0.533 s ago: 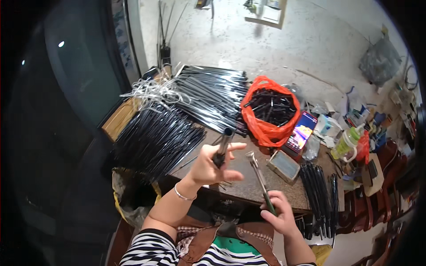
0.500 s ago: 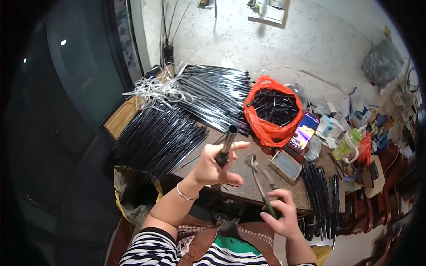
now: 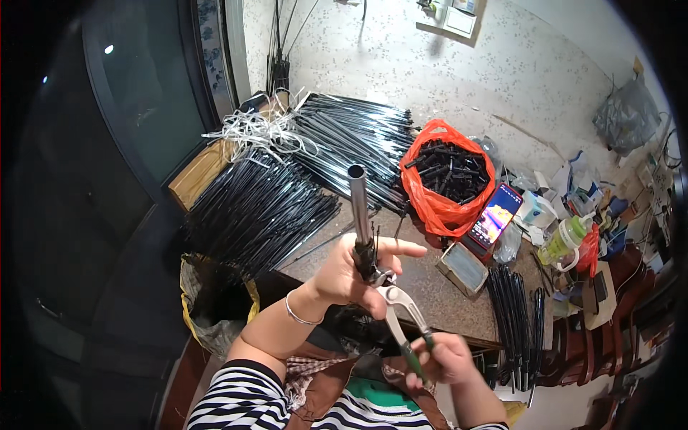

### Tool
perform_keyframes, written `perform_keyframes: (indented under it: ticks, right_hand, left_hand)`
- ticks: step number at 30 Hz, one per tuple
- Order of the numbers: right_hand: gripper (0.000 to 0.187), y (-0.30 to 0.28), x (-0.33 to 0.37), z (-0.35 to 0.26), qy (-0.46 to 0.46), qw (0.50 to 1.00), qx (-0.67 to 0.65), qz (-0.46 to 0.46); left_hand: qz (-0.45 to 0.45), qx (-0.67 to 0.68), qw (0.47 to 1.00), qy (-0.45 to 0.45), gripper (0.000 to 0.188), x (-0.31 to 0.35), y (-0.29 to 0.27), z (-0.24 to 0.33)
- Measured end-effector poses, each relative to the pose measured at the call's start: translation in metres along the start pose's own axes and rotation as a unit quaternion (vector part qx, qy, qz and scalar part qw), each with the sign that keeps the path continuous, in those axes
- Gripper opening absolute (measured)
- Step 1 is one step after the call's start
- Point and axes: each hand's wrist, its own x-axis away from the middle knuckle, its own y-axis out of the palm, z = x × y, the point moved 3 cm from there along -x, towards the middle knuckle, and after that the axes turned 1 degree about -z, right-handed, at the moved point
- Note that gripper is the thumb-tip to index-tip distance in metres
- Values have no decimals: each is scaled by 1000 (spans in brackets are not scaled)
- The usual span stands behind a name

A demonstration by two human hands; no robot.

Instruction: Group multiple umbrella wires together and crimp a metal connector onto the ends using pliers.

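Note:
My left hand (image 3: 334, 274) is closed around the lower end of a shiny metal tube (image 3: 360, 204), with its index finger stretched to the right. The tube stands almost upright, its hollow end on top. At its base, between thumb and fingers, is a black fitting (image 3: 366, 259) with thin dark rods. Pliers (image 3: 392, 295) with green handles are gripped in my right hand (image 3: 453, 358). Their handles are spread, and their jaws meet the lower end of the fitting beside my left thumb. Exactly what the jaws bite on is hidden.
Bundles of thin black rods (image 3: 261, 211) and shiny metal rods (image 3: 351, 143) cover the table's far left, beneath tangled white strips (image 3: 261, 136). A red plastic bag (image 3: 423, 204) holds black pieces. Rightward are a phone (image 3: 496, 215), a grey-topped block (image 3: 464, 269), folded black rod bundles (image 3: 510, 315) and a green bottle (image 3: 562, 242).
The pliers have come up and left, from apart to touching the fitting, and their handles have spread. The tube has tipped more upright in my left hand. The view has shifted slightly.

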Motion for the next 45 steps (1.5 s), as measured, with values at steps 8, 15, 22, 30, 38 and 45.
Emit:
perform_keyframes:
  ticks: [8, 15, 22, 30, 38, 45]
  right_hand:
    - [51, 8, -22, -46, -231, 691, 649, 219]
    - [21, -9, -21, -21, 159, 977, 118, -75]
    - [45, 9, -27, -40, -376, 497, 741, 249]
    - [33, -7, -25, 30, 229, 966, 82, 82]
    - [26, 13, -31, -16, -268, 585, 735, 212]
    - [47, 28, -32, -15, 33, 962, 272, 15]
  left_hand:
    - [60, -303, 950, 41, 73, 0, -11, 6]
    - [66, 55, 995, -41, 45, -15, 6, 5]
    - [55, -257, 965, 10, 41, 10, -11, 18]
    - [-13, -132, 990, -43, 54, 9, -5, 4]
    - [27, -142, 989, -21, 49, 7, -13, 2]
    - [38, -265, 963, 30, 34, 9, -7, 13]
